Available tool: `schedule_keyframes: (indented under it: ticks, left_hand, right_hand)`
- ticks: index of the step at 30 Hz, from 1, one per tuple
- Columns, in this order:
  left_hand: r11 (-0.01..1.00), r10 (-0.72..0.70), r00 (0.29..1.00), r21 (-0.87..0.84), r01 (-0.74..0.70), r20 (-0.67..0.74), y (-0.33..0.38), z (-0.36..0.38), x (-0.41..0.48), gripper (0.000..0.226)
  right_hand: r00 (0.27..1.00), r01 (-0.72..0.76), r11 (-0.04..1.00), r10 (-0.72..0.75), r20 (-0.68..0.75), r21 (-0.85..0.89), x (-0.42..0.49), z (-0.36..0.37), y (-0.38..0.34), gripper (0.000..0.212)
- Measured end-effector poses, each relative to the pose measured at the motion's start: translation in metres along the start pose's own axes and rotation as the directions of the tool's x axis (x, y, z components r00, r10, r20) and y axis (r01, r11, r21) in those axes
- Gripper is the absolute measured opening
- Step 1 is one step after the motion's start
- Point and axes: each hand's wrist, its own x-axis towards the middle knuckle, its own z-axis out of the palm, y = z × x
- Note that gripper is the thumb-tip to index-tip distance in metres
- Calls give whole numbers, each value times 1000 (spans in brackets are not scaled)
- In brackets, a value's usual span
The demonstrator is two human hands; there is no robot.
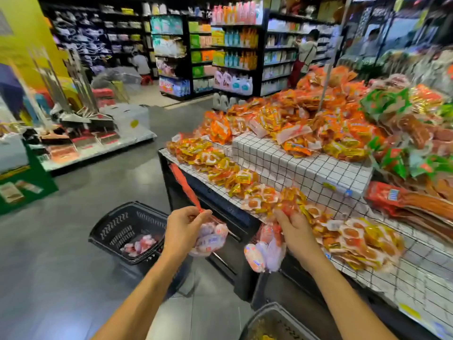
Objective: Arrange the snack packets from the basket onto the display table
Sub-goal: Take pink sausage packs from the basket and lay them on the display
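My left hand (182,228) pinches the red top of a net bag of pink-and-white snack packets (210,238), held in the air beside the table's front. My right hand (295,233) grips another net bag of the same packets (263,253), which hangs against the front edge of the display table (416,273). That table wears a white grid cloth and carries heaps of orange and yellow snack packets (225,165). A black basket (117,228) stands on the floor to the left, with a few pink packets (139,245) inside.
A second basket (274,320) with yellow packets sits on the floor by my feet. The raised tier (301,165) of the table holds more orange packets. Shelves of bottles stand behind, with people in the aisles. Grey floor lies to the left.
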Motion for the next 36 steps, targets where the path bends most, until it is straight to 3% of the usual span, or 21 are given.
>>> schedule_keyframes:
  ticks: [9,16,20,24,31,36]
  left_hand:
    - [985,-165,969,11,170,-183,-121,-192,12,49]
    - [962,-226,908,68,266,-353,-173,-290,30,50]
    - [942,-290,858,32,334,-424,-192,-319,55,55]
    - [904,-419,776,-133,407,-471,-227,-334,91,52]
    - [880,-446,710,-123,459,-545,-272,-343,168,48]
    - [836,-520,674,-154,526,-525,-314,-350,224,34]
  right_hand:
    - [986,-26,998,16,164,54,23,208,-54,35]
    - [943,-27,993,-13,332,116,67,339,-85,34]
    - [908,-19,991,-38,418,133,106,403,-95,33]
    - [862,-20,990,-54,505,141,155,462,-99,32]
    - [756,-70,987,-42,653,144,239,548,-115,29]
    - [733,-61,991,-38,679,121,291,601,-119,32]
